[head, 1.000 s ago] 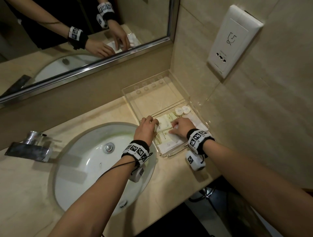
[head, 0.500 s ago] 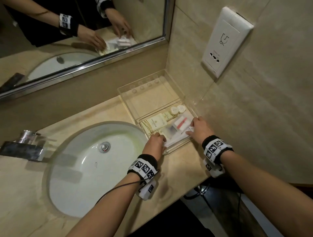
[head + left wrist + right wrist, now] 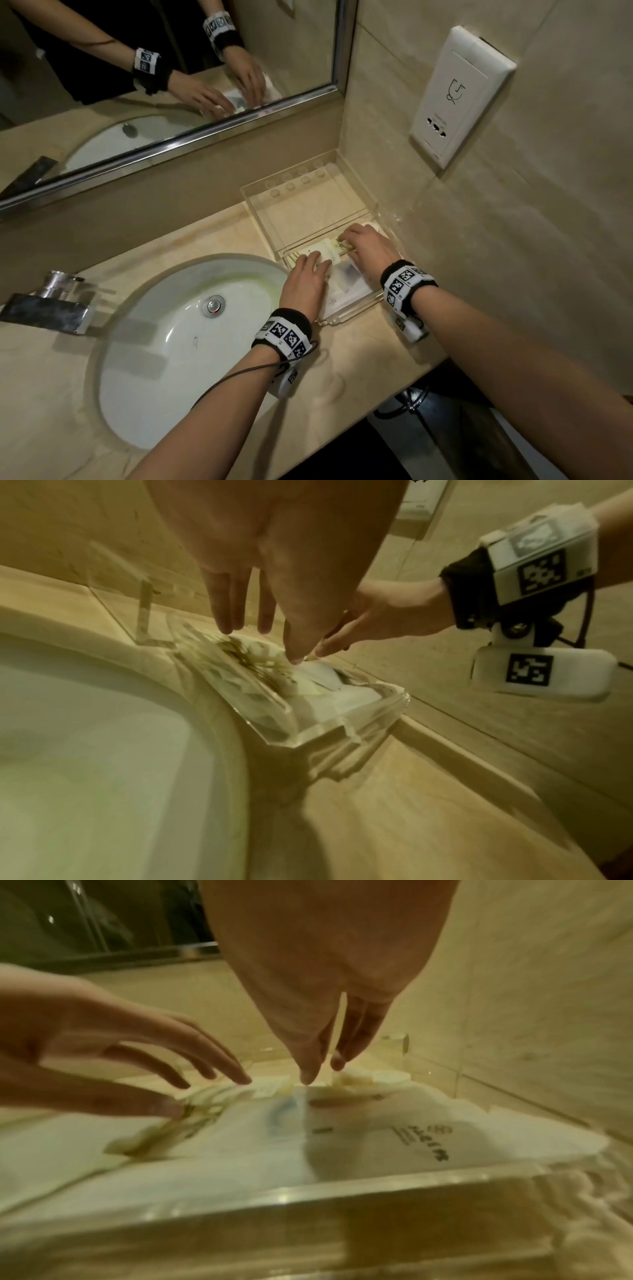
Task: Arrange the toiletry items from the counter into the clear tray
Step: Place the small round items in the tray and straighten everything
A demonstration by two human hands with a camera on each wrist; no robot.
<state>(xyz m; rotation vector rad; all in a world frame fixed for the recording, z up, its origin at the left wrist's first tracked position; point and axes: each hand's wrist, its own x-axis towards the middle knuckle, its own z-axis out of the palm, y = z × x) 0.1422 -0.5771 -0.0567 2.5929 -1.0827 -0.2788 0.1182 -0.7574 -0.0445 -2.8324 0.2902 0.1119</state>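
Note:
The clear tray (image 3: 260, 219) stands in the counter's corner against the wall. Its near compartment holds cream packets (image 3: 325, 248) and white sachets (image 3: 346, 284); the far compartment is bare. My left hand (image 3: 313, 263) lies over the packets with straight, spread fingers (image 3: 294, 658) touching them. My right hand (image 3: 349, 240) reaches in from the right, its fingertips (image 3: 308, 1080) pointing down onto the packets beside small white round caps (image 3: 387, 1076). Neither hand grips anything. The white sachets (image 3: 377, 1137) lie flat behind the tray's front wall (image 3: 308, 1204).
A white sink (image 3: 164, 342) lies left of the tray, with a chrome faucet (image 3: 51, 301) at its far left. A mirror (image 3: 171, 85) runs along the back wall, and a wall socket (image 3: 455, 96) sits on the right wall. The counter edge (image 3: 376, 394) is near.
Both hands moved from the tray's front and right edges in over the packets. The left went forward onto the cream packets, the right up and left toward the round caps.

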